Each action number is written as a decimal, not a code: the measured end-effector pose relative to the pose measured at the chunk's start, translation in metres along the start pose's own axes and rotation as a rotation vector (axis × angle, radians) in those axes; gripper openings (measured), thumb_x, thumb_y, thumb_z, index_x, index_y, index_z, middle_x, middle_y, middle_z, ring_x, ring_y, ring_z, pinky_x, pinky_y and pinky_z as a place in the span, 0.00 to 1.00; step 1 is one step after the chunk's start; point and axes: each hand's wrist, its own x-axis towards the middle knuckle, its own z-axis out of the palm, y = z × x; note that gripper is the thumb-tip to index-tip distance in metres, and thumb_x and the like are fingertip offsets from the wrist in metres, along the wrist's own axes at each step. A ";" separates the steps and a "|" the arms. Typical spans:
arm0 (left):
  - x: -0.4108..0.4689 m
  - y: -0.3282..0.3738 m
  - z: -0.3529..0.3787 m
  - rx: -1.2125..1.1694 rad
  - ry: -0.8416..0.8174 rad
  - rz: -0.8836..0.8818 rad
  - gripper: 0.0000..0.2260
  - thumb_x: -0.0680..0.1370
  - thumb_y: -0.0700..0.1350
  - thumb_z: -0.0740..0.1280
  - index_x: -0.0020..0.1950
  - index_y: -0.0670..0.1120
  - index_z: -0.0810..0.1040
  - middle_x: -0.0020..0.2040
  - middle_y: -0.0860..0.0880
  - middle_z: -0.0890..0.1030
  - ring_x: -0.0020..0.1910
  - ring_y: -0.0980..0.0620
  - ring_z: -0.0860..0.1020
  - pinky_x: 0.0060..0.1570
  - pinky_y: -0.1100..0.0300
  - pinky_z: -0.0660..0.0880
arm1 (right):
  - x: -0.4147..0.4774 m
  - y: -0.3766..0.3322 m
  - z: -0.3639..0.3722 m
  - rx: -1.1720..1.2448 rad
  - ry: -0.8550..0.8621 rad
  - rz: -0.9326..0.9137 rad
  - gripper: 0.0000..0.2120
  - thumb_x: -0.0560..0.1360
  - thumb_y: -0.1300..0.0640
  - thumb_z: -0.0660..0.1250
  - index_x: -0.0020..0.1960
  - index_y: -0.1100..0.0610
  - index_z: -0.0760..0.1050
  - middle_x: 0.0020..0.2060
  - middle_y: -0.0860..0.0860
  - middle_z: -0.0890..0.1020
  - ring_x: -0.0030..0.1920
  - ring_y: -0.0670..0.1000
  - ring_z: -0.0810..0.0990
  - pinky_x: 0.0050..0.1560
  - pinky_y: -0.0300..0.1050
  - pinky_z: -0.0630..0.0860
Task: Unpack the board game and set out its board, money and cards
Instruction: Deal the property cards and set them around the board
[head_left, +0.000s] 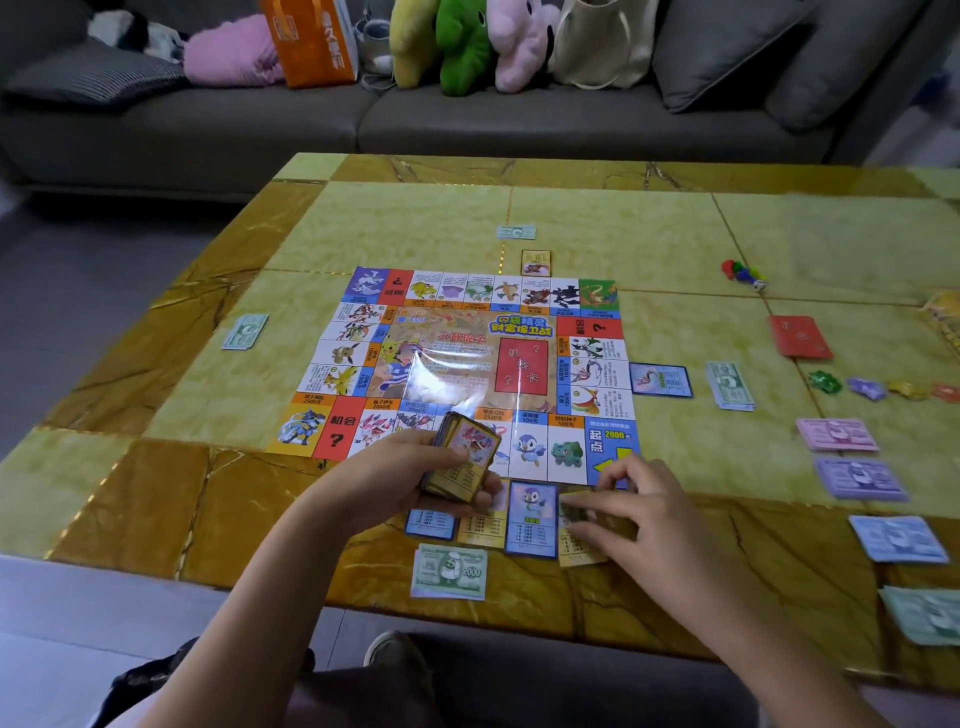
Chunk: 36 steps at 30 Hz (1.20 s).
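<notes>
A marbled table (675, 244), yellow-green panels framed in amber, carries the game board (467, 358) flat near its middle. A row of cards (532, 517) lies against the board's near edge, with a green money stack (449, 571) just nearer. A single card (536, 262) and a pale note (516, 232) lie beyond the far edge, and a few green notes (245, 331) lie to the left. To the right lie a blue card (661, 380), a green wad (730, 385), a red deck (800, 336), small coloured pieces (743, 273), a pink pile (836, 434), a purple pile (860, 479) and a blue pile (897, 539)
</notes>
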 end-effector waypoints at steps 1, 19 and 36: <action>0.001 0.000 0.002 -0.018 0.012 0.014 0.12 0.81 0.38 0.59 0.62 0.35 0.71 0.52 0.36 0.83 0.49 0.41 0.83 0.49 0.52 0.81 | -0.003 0.001 0.002 -0.004 0.012 0.003 0.15 0.68 0.46 0.70 0.54 0.45 0.82 0.45 0.40 0.69 0.51 0.41 0.67 0.46 0.26 0.65; 0.008 -0.004 0.028 0.041 -0.098 -0.049 0.09 0.81 0.38 0.58 0.59 0.38 0.74 0.54 0.38 0.83 0.56 0.42 0.81 0.55 0.51 0.79 | -0.014 0.004 0.016 -0.083 0.252 -0.026 0.16 0.71 0.45 0.64 0.53 0.50 0.83 0.43 0.46 0.71 0.46 0.44 0.66 0.45 0.30 0.66; 0.010 -0.004 0.026 0.017 -0.124 -0.055 0.11 0.82 0.39 0.57 0.61 0.37 0.73 0.55 0.37 0.82 0.56 0.41 0.81 0.52 0.52 0.79 | -0.023 -0.004 0.021 -0.262 0.299 0.023 0.21 0.71 0.44 0.63 0.55 0.55 0.83 0.41 0.49 0.71 0.42 0.51 0.72 0.29 0.42 0.75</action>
